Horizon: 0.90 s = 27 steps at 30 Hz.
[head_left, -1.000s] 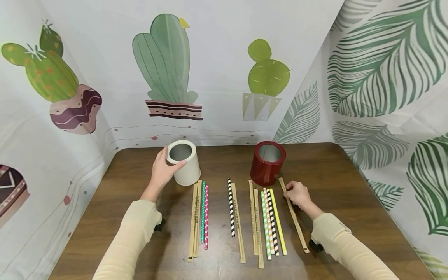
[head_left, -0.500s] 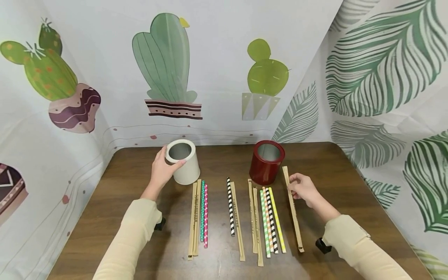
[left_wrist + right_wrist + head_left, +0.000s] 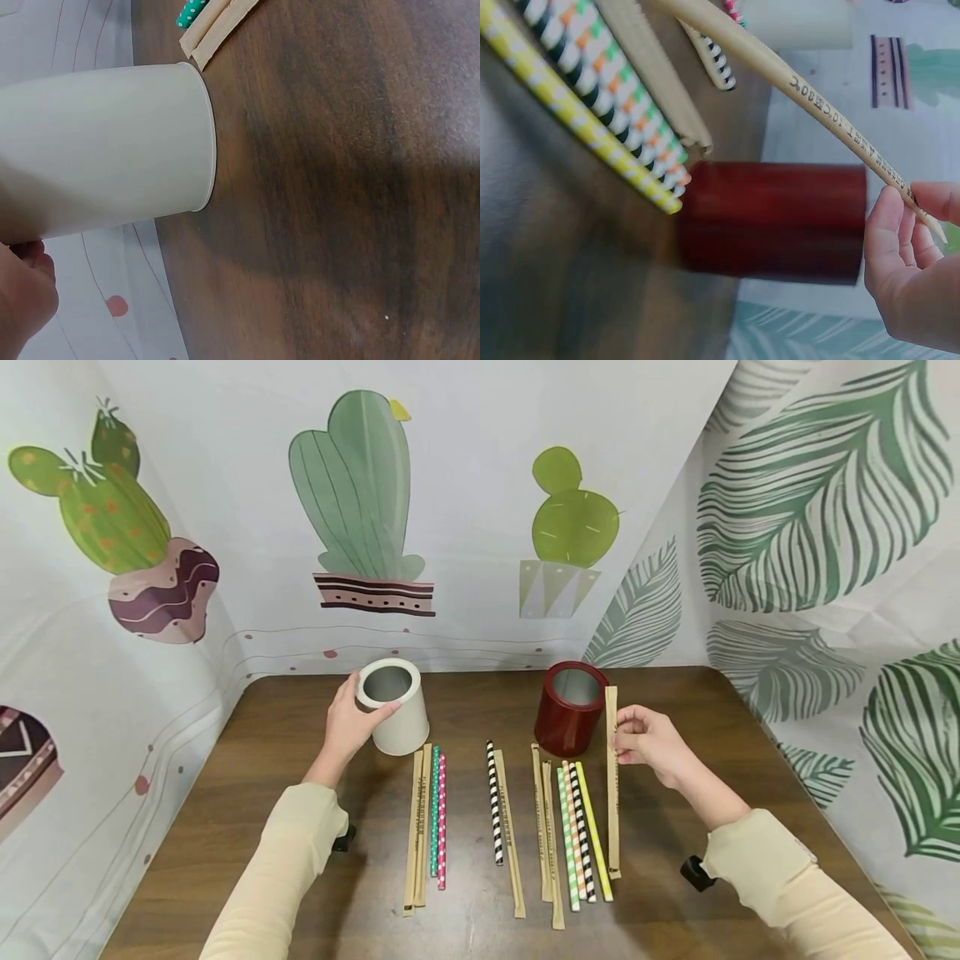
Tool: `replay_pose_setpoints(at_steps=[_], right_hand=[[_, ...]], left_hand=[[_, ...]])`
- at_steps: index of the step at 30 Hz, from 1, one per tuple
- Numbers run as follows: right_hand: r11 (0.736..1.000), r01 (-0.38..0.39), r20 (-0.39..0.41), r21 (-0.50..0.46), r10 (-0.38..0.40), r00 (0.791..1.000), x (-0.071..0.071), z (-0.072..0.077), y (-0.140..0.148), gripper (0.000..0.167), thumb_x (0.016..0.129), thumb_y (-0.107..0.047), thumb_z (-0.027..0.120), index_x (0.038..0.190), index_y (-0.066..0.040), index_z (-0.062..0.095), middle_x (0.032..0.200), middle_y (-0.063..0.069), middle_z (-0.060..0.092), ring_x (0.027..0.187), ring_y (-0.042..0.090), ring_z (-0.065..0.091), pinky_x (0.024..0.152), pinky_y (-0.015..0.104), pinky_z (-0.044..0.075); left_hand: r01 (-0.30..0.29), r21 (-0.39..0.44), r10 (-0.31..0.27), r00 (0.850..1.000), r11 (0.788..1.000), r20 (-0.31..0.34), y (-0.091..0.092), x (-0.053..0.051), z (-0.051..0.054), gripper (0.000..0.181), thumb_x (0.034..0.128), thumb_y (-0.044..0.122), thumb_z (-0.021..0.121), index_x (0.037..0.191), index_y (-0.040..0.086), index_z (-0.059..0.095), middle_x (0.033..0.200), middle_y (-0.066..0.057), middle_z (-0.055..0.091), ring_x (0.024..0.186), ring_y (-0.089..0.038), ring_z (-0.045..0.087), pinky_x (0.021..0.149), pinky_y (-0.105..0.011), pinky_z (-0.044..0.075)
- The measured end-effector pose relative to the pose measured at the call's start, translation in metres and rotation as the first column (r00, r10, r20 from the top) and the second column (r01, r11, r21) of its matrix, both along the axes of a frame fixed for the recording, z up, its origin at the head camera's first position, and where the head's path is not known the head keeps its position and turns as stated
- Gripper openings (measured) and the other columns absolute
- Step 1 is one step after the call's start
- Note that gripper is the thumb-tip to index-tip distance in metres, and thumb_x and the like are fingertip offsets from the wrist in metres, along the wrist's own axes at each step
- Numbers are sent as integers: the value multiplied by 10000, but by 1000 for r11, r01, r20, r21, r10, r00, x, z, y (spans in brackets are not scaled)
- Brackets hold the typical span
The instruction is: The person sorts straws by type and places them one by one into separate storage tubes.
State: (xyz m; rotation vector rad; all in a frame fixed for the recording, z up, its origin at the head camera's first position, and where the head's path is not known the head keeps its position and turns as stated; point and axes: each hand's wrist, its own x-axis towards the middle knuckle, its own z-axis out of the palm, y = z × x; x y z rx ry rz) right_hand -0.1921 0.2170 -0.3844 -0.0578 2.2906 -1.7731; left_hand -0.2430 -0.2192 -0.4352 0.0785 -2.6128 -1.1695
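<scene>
My left hand (image 3: 348, 727) grips the white can (image 3: 402, 724) near its rim, thumb in front and fingers at the left side. The can stands upright on the table. Between thumb and fingertips, my right hand (image 3: 654, 745) pinches a paper-wrapped drinking straw (image 3: 612, 810) near its far end. This straw is raised off the table, just right of the upright red can (image 3: 567, 724), as the right wrist view also shows with its printed wrapper (image 3: 802, 90). In the head view, the inside of the red can looks bare down to where its wall hides it.
Two wrapped straws (image 3: 414, 852) lie beside a green dotted straw (image 3: 434, 827) and a pink dotted straw (image 3: 442, 839). Mid-table are a black-striped straw (image 3: 495, 810) and a wrapped one (image 3: 510, 843). More wrapped straws (image 3: 551, 852) and several striped ones, including yellow (image 3: 592, 827), lie before the red can.
My right hand has lifted the wrapped straw from the table, moving it up and left toward the red can and turning it more upright in view. The left hand and white can have stayed put.
</scene>
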Motion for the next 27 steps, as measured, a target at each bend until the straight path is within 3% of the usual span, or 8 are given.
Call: replay_pose_setpoints(at_steps=[12,27], right_hand=[[997,-50,-82,-67,44,996,-11,42,-29,240,800,47,548,980,-18,402,700,-39,506,593,57,543,548,234,517],[994,-63,-136,-93,50,989,-34,74,-56,189,813,56,531,913,-63,423,715,-34,498,607,68,577,581,262,532]], left_hand=[[-3,5,3,1000,1000,6,0,0,-1,931,675,458,704,1382,47,260,1410,-160,297,1266,-354,316,1006,-491,287],[-10,8,9,1000,1000,8,1,0,0,921,682,458,700,1382,50,261,1416,-150,292,1267,-356,313,1003,-501,286]])
